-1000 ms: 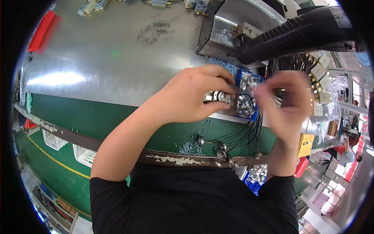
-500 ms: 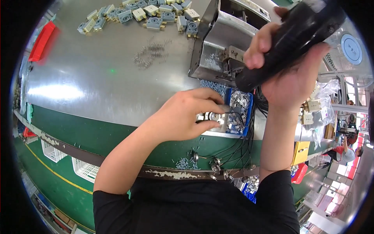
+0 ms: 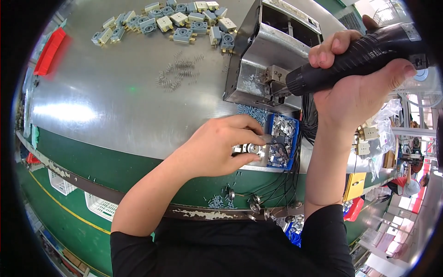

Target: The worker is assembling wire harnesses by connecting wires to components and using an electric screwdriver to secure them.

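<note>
My right hand [image 3: 346,99] is wrapped round a black electric screwdriver [image 3: 346,69]. Its bit end points left, at the small metal block [image 3: 277,74] on the front of a grey metal box-shaped machine [image 3: 249,76]; whether it touches is unclear. Down at the table edge, my left hand [image 3: 217,143] pinches a small round metal part [image 3: 252,148] between thumb and fingers, partly hidden by them. Close to those fingertips stands a blue bin [image 3: 294,147] of small metal pieces. Behind it lies a heap of bluish screws [image 3: 251,111].
Grey and cream plug-like parts [image 3: 182,34] cover the far side of the steel table, with loose springs [image 3: 177,71] nearer. A red tray [image 3: 48,51] sits far left. Black cables [image 3: 282,180] with round metal ends hang over the front edge, beside scattered screws [image 3: 220,201].
My right hand has tilted the screwdriver flatter and moved its bit end up to the machine's block. My left hand keeps its pinch on the small part, slightly lower in the view.
</note>
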`<state>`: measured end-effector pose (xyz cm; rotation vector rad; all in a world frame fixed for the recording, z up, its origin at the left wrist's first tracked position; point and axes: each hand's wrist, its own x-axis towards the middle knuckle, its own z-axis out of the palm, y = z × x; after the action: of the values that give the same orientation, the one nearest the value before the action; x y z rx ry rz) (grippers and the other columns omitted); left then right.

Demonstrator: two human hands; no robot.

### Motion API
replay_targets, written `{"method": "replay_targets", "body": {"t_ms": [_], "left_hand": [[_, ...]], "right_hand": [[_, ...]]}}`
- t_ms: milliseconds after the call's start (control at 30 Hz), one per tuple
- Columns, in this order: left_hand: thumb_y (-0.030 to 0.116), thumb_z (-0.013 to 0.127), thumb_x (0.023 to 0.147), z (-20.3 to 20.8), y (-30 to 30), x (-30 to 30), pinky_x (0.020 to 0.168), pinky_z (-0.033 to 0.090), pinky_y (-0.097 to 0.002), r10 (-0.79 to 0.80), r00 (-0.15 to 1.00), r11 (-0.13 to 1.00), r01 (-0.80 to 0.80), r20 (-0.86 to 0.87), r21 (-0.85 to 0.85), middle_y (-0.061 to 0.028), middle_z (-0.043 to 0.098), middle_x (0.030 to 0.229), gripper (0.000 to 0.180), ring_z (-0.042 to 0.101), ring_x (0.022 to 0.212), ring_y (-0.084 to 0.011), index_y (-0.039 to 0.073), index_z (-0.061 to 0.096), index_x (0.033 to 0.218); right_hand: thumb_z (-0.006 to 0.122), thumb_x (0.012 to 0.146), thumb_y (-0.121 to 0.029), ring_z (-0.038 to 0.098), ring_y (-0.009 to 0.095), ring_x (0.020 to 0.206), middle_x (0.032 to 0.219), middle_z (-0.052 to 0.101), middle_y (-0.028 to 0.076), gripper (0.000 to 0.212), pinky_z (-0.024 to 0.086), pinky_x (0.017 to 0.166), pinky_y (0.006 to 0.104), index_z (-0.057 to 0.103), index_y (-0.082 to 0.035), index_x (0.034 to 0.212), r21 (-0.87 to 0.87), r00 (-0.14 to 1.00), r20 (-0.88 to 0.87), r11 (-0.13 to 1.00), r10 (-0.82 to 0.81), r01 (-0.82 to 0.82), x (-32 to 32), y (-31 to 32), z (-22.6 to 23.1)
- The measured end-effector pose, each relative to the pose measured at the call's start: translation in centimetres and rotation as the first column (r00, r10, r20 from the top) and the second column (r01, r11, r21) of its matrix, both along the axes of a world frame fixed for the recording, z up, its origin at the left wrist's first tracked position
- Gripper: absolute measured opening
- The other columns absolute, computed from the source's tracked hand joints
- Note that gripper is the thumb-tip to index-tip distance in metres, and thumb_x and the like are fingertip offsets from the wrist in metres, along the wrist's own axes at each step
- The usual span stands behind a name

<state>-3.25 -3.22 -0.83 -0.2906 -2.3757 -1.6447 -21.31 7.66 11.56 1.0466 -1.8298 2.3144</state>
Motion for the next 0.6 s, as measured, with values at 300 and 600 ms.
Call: {"method": "replay_targets", "body": {"t_ms": [300,600], "left_hand": [[0.014,0.089,0.079,0.14,-0.04,0.00,0.088,0.060,-0.0394,-0.001,1.000,1.000,0.001,0.006,0.002,-0.0111,0.075,0.116,0.031,0.074,0.101,-0.0311,0.006,0.080,0.108],[0.013,0.088,0.079,0.29,-0.08,0.03,0.088,0.060,-0.0394,-0.006,1.000,1.000,0.006,0.020,0.004,-0.0114,0.074,0.117,0.031,0.074,0.101,-0.0312,0.006,0.079,0.108]], "right_hand": [[0.040,0.083,-0.097,0.054,0.022,0.063,0.081,0.056,0.009,0.108,0.047,0.063,0.0389,0.050,-0.004,0.137,-0.003,0.999,0.035,1.000,0.010,-0.009,0.08,-0.52,-0.50],[0.039,0.085,-0.095,0.055,0.022,0.063,0.081,0.056,0.009,0.104,0.047,0.063,0.0398,0.050,-0.005,0.137,-0.019,0.997,0.075,1.000,0.011,-0.010,0.44,-0.60,-0.77]]}}
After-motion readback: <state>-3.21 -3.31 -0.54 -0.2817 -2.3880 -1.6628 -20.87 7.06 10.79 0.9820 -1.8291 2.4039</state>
